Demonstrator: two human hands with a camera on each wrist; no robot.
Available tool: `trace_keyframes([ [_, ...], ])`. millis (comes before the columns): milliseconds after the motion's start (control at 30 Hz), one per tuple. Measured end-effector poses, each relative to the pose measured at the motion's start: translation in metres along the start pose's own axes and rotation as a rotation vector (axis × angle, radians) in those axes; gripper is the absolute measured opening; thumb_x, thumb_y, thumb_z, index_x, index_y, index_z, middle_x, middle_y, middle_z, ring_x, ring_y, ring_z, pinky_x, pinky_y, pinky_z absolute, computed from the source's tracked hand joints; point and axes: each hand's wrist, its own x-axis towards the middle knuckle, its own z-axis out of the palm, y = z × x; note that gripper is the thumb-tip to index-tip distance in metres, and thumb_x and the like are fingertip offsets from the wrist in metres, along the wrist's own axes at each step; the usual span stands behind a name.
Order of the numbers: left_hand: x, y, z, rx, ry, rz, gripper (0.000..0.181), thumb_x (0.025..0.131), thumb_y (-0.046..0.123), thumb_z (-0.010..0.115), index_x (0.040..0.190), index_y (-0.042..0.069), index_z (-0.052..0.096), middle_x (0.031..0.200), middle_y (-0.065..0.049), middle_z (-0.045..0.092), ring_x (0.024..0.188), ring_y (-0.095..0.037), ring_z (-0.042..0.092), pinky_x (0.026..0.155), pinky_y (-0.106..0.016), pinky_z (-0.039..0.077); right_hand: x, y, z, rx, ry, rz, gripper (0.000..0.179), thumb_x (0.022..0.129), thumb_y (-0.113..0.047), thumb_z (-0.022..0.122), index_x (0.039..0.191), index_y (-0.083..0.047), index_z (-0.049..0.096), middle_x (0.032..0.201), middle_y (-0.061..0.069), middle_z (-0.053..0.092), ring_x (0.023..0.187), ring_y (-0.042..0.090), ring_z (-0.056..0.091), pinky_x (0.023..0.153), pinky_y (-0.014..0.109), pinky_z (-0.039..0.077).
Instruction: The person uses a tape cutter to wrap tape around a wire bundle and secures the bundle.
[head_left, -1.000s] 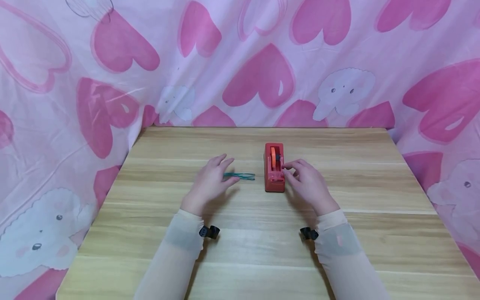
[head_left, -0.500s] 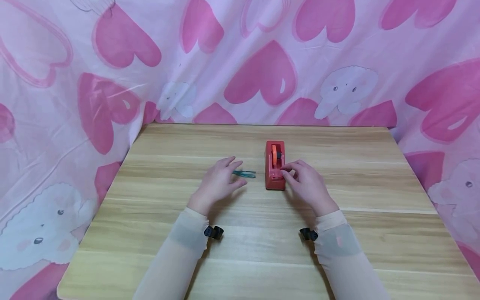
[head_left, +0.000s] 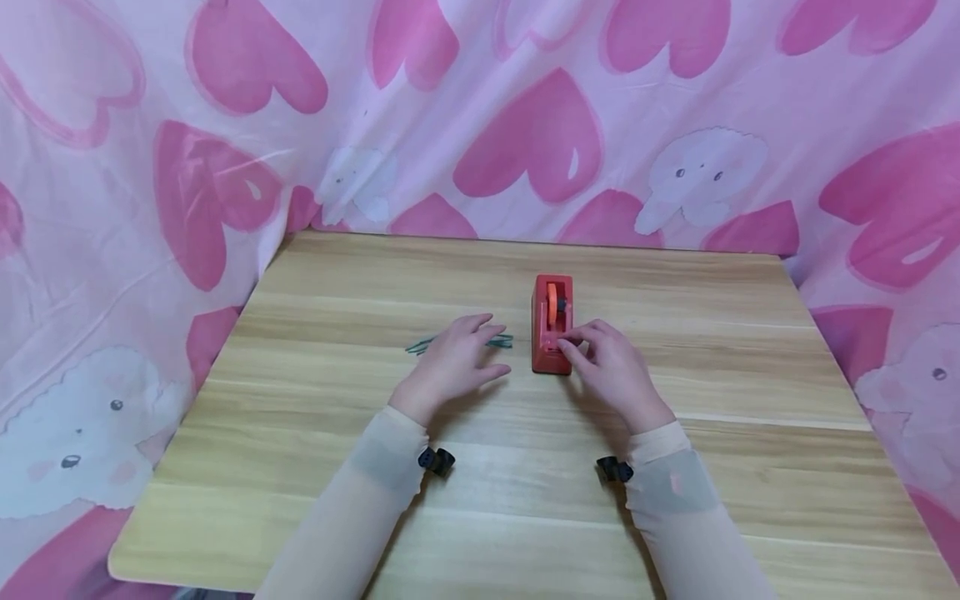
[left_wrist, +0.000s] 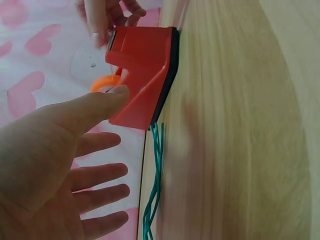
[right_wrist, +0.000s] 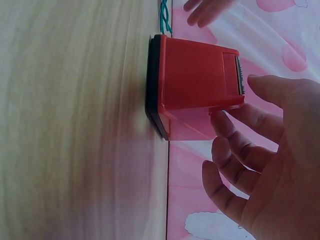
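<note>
A red tape dispenser (head_left: pixel 552 358) with an orange roll (head_left: pixel 552 305) stands on the table. My right hand (head_left: pixel 611 367) is at its cutter end, thumb and index finger close about the toothed blade (right_wrist: pixel 240 75). In the right wrist view a gap shows between thumb and index finger, the other fingers are bent, and no strip of tape can be made out. My left hand (head_left: pixel 453 362), fingers spread, hovers over a bundle of thin green strands (head_left: pixel 501 341), partly hiding it. In the left wrist view these green strands (left_wrist: pixel 156 185) lie apart from the fingers.
The wood-grain table (head_left: pixel 675 517) has its far edge against a pink curtain (head_left: pixel 420 150) printed with hearts. Small black devices sit on both wrists, the left one (head_left: pixel 437 461) and the right one (head_left: pixel 615 469).
My left hand has moved right across the green strands toward the dispenser, so their left ends now show. My right hand's fingertips have shifted slightly left over the cutter. The head view has tilted a little.
</note>
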Motion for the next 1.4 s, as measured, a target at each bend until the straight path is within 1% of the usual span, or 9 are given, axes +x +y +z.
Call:
trace_keyframes([
  [300,0.006,0.007,0.003,-0.039,-0.048,0.036,0.067,0.093,0.053,0.073,0.149,0.019,0.057,0.161,-0.009,0.045,0.149,-0.028,0.042,0.119,-0.047,0.039,0.002,-0.002,0.006,0.018,0.011,0.0,0.035,0.101,-0.043,0.064,0.123,-0.018,0.073,0.111,0.0,0.063,0.09,0.021,0.055,0.073,0.035,0.046],
  [433,0.009,0.009,0.005,-0.033,-0.049,0.057,0.067,0.093,0.053,0.073,0.149,0.02,0.057,0.16,-0.008,0.046,0.148,-0.027,0.043,0.119,-0.047,0.04,0.002,-0.003,0.008,0.036,0.026,0.008,0.035,0.101,-0.044,0.065,0.122,-0.018,0.074,0.11,0.0,0.062,0.088,0.021,0.054,0.071,0.035,0.046],
  [600,0.013,0.013,0.007,-0.04,-0.038,0.103,0.064,0.095,0.051,0.071,0.148,0.02,0.057,0.159,-0.007,0.048,0.147,-0.026,0.044,0.116,-0.047,0.043,0.003,-0.003,0.01,0.076,0.034,0.018,0.034,0.101,-0.045,0.065,0.117,-0.017,0.076,0.11,0.001,0.062,0.089,0.022,0.052,0.072,0.036,0.044],
  [767,0.014,0.016,0.01,-0.053,-0.019,0.132,0.061,0.096,0.048,0.071,0.147,0.019,0.058,0.156,-0.005,0.05,0.146,-0.023,0.045,0.117,-0.045,0.042,0.003,-0.004,0.012,0.091,0.043,0.018,0.034,0.099,-0.045,0.067,0.112,-0.015,0.077,0.11,0.002,0.063,0.089,0.023,0.053,0.073,0.036,0.044],
  [900,0.015,0.017,0.013,-0.055,0.023,0.146,0.057,0.096,0.046,0.072,0.145,0.019,0.061,0.152,-0.004,0.055,0.142,-0.021,0.05,0.115,-0.041,0.045,0.004,-0.003,0.014,0.102,0.051,0.005,0.035,0.099,-0.045,0.067,0.111,-0.014,0.077,0.109,0.003,0.063,0.089,0.023,0.053,0.073,0.036,0.044],
  [1000,0.016,0.019,0.014,-0.068,0.041,0.152,0.054,0.096,0.045,0.072,0.143,0.019,0.063,0.149,-0.003,0.057,0.139,-0.02,0.052,0.114,-0.04,0.046,0.004,-0.003,0.016,0.112,0.06,-0.006,0.035,0.1,-0.044,0.067,0.11,-0.012,0.076,0.108,0.004,0.063,0.088,0.023,0.053,0.073,0.036,0.045],
  [1167,0.019,0.02,0.017,-0.083,0.043,0.158,0.051,0.096,0.043,0.072,0.141,0.02,0.065,0.146,-0.003,0.059,0.136,-0.02,0.054,0.113,-0.039,0.047,0.005,-0.003,0.018,0.118,0.073,-0.012,0.035,0.1,-0.043,0.067,0.109,-0.011,0.076,0.107,0.004,0.064,0.087,0.023,0.054,0.072,0.036,0.045],
  [1400,0.023,0.024,0.02,-0.079,0.058,0.16,0.047,0.096,0.043,0.072,0.137,0.02,0.068,0.139,-0.002,0.063,0.129,-0.018,0.058,0.108,-0.037,0.05,0.006,-0.005,0.02,0.163,0.091,-0.019,0.031,0.1,-0.04,0.068,0.109,-0.013,0.078,0.104,0.004,0.065,0.087,0.022,0.054,0.073,0.035,0.044],
])
